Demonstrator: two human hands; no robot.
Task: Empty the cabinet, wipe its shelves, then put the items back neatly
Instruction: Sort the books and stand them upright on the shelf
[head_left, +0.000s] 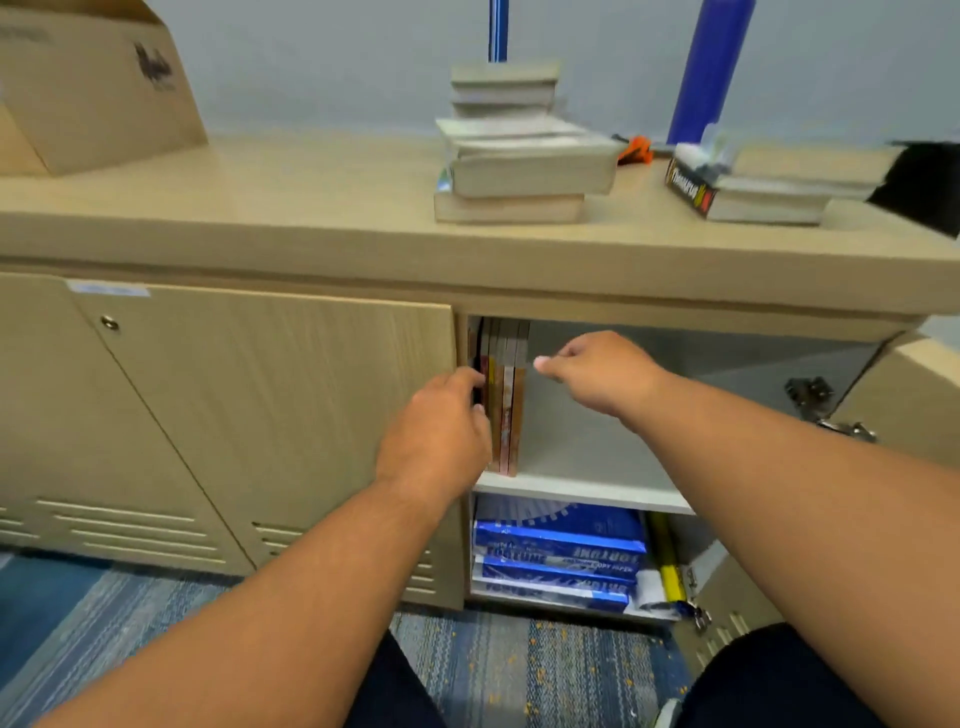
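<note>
Bare forearms run to the left hand (441, 431) and right hand (597, 371); dark trousers (779, 680) cover both knees, low in front of the open beige wooden cabinet (363, 260).

blue paper reams (558, 545): "FORTUNE", "COPY PAPER", upside down | black book spine (691, 193): possibly "Thesaurus"

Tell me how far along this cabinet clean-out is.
Looks done: book stacks sit on the cabinet top, and most of the upper shelf is bare. In hand: the left hand grips the remaining upright books; the right hand hovers beside them. Left: the paper reams and yellow roll below, wiping, restocking. No cloth shows.
</note>
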